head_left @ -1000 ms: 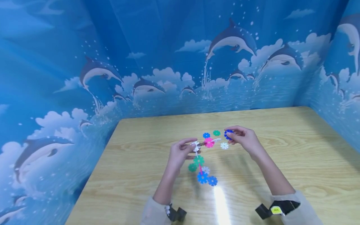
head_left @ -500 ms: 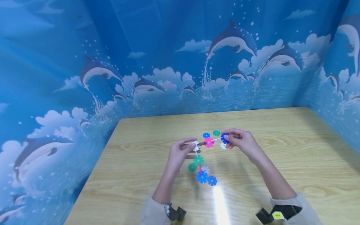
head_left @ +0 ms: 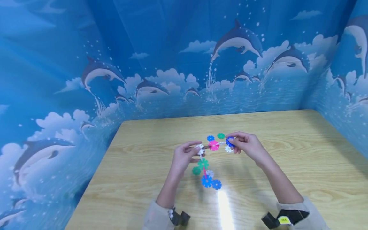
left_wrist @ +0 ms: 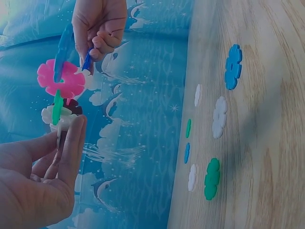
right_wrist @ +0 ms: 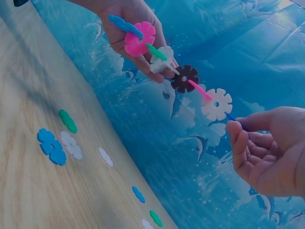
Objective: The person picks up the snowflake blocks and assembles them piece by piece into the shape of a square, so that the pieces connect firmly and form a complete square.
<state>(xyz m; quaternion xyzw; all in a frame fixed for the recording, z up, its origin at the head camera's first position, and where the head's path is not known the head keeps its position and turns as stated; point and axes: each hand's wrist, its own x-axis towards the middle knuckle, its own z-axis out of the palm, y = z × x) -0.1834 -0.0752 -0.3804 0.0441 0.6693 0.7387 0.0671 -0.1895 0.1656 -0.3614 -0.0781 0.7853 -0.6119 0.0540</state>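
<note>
Blue sheets (head_left: 164, 35) with jumping dolphins (head_left: 237, 41) and puffy clouds (head_left: 172, 78) stand behind and beside a wooden tabletop (head_left: 143, 166). On its near part I see a bright streak of light (head_left: 225, 209).

I see two hands holding one long, bent chain (head_left: 203, 164) up in the air over the wood. It is made of flat flower pieces joined at their edges. Going along it, I count blue, pink, green, white, white, brown, pink, white and blue.

The left hand (head_left: 182, 156) pinches a white flower (head_left: 202, 149) in the middle. The right hand (head_left: 249, 144) pinches the dark blue flower (head_left: 230, 141) at one end, and that flower's edge meets the rim of the next white one (right_wrist: 216, 104). I can't tell how far in it goes. The other end, a lighter blue flower (head_left: 206, 181), points back toward the person.

Below the chain, my wrist cameras show seven loose flowers lying flat on the tabletop: two blue (left_wrist: 233, 67), two green (left_wrist: 212, 179) and three white (left_wrist: 219, 118).

Each pale sleeve (head_left: 159, 215) has a black box (head_left: 184, 219) strapped on.
</note>
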